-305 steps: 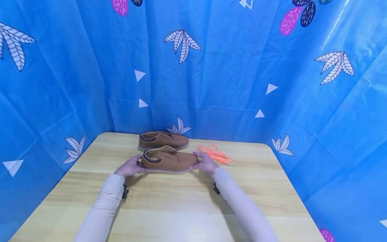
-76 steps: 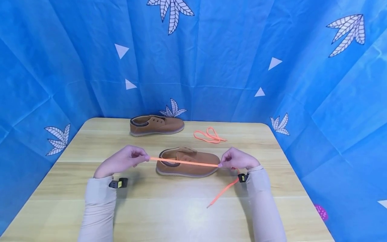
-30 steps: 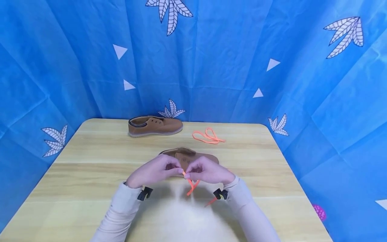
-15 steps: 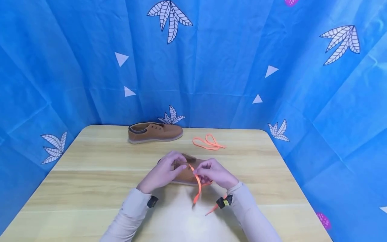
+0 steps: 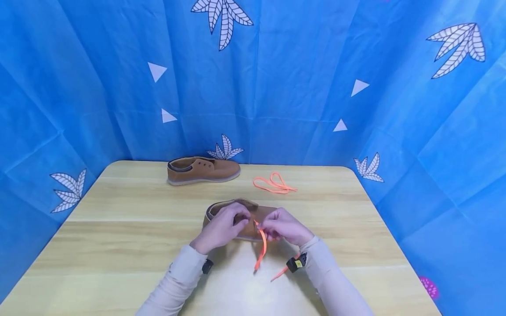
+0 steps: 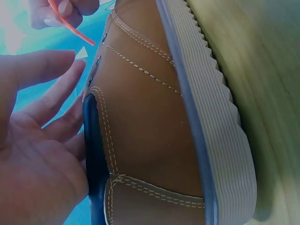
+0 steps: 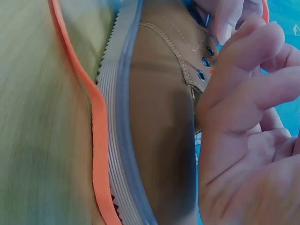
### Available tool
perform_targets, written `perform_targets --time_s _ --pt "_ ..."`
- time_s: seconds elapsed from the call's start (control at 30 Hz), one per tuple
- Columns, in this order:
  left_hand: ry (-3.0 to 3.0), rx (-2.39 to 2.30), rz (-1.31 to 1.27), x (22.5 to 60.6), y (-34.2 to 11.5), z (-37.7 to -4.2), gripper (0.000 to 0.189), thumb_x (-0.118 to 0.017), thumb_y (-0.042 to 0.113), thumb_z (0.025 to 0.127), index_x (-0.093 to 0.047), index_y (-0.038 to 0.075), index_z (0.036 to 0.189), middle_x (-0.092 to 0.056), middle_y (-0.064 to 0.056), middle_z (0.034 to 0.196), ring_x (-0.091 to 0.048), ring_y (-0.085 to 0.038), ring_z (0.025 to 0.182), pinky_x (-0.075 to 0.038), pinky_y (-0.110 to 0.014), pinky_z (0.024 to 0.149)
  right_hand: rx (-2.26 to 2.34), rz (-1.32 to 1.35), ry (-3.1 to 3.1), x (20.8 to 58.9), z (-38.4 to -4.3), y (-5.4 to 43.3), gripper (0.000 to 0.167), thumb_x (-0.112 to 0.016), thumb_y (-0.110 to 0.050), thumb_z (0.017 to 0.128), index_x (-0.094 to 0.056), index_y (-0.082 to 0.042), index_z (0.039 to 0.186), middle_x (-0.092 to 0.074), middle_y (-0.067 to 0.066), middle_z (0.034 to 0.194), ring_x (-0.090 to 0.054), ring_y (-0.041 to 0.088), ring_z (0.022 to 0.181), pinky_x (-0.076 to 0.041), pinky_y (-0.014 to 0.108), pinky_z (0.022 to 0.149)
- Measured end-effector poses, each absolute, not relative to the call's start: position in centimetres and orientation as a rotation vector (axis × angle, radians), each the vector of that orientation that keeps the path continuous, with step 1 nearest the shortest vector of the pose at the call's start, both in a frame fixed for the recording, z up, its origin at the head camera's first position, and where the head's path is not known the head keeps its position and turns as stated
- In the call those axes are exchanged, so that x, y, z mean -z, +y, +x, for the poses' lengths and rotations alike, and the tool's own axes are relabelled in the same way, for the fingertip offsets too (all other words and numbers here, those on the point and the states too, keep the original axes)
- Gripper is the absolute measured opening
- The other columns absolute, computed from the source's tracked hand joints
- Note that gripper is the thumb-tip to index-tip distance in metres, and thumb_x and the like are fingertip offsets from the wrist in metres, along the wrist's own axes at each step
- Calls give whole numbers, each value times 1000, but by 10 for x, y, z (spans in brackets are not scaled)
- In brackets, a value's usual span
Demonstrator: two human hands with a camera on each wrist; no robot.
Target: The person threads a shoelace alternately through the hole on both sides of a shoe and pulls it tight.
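A brown shoe [image 5: 247,230] with a pale ridged sole stands across the table, its toe to the right. My right hand [image 5: 286,226] pinches an orange shoelace [image 5: 262,248] close to one end, at the shoe's near row of eyelets [image 7: 206,62]. In the left wrist view the lace tip [image 6: 89,42] points toward those eyelets. My left hand [image 5: 221,228] is at the shoe's opening, thumb and fingers apart and nothing pinched between them; its fingertips [image 6: 77,70] reach behind the collar edge. More of the lace [image 7: 99,136] trails beside the sole.
A matching brown shoe [image 5: 203,171] stands at the back of the wooden table [image 5: 138,245]. To its right lies a second orange shoelace [image 5: 274,183], loosely looped. A blue patterned curtain [image 5: 292,87] surrounds the table's back and sides.
The near shoe came forward earlier, and one lace was picked up and stretched between both hands. Since then the left hand has let go of the lace; the right brings its end to the eyelets.
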State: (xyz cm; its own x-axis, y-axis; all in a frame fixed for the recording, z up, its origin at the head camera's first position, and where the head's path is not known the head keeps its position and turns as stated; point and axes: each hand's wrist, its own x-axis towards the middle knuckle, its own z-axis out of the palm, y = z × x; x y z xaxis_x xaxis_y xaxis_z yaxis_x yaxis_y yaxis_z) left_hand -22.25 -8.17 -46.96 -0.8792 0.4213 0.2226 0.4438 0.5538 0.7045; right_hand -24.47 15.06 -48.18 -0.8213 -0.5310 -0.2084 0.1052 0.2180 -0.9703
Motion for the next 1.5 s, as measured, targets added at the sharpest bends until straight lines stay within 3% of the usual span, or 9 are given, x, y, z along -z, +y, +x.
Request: perform_targets --time_s 0.27,0.5,0.7,0.83,1.03,1.2,1.3,1.5 --pt "-2768 1254 -736 464 -80 -225 20 -70 4 94 -74 8 114 -72 -6 117 -68 -25 115 -55 -43 103 1568 -348 2034 477 -247 149 20 -67 -8 89 -73 10 87 -64 -2 57 -54 5 48 -37 19 45" --pt "-2775 1280 -742 465 -80 -224 23 -70 3 94 -72 9 117 -71 -6 118 -68 -23 111 -57 -43 98 1573 -317 2006 483 -245 146 21 -64 -7 90 -73 12 88 -64 -1 57 -54 6 48 -41 19 46" --pt "-2791 1292 -694 465 -78 -223 42 -69 2 94 -64 6 135 -68 -10 128 -68 -22 109 -58 -42 96 1565 -319 2059 485 -245 143 19 -67 -8 92 -75 9 89 -68 -1 59 -56 6 47 -43 18 46" --pt "-2873 1269 -618 464 -74 -221 49 -68 3 91 -62 6 140 -66 -9 127 -64 -18 90 -58 -36 77 1545 -339 2100 484 -244 141 18 -68 -8 93 -76 5 84 -68 -1 60 -56 7 47 -43 19 45" --pt "-2994 1166 -583 464 -69 -220 47 -69 9 89 -64 13 136 -67 -8 131 -62 -19 90 -51 -35 70 1497 -333 2146 482 -244 140 19 -70 -14 92 -77 -2 79 -68 -1 60 -57 7 48 -43 19 45" --pt "-3027 1290 -560 461 -67 -224 48 -66 11 90 -62 14 138 -67 -10 131 -52 -15 59 -43 -30 52 1475 -337 2170 482 -243 140 20 -70 -14 93 -77 -2 79 -67 -1 59 -57 8 48 -41 20 45" --pt "-3018 1361 -555 460 -66 -227 46 -65 9 88 -64 10 135 -67 -11 133 -52 -13 59 -44 -28 55 1463 -326 2186 481 -242 139 20 -70 -14 93 -78 -1 80 -66 -1 59 -56 8 47 -43 20 45" --pt "-3008 1403 -574 460 -64 -235 37 -67 6 87 -69 4 125 -72 -11 122 -61 -14 76 -51 -27 66 1444 -311 2224 481 -241 136 21 -71 -17 94 -80 0 86 -67 -2 61 -54 7 46 -46 19 47"
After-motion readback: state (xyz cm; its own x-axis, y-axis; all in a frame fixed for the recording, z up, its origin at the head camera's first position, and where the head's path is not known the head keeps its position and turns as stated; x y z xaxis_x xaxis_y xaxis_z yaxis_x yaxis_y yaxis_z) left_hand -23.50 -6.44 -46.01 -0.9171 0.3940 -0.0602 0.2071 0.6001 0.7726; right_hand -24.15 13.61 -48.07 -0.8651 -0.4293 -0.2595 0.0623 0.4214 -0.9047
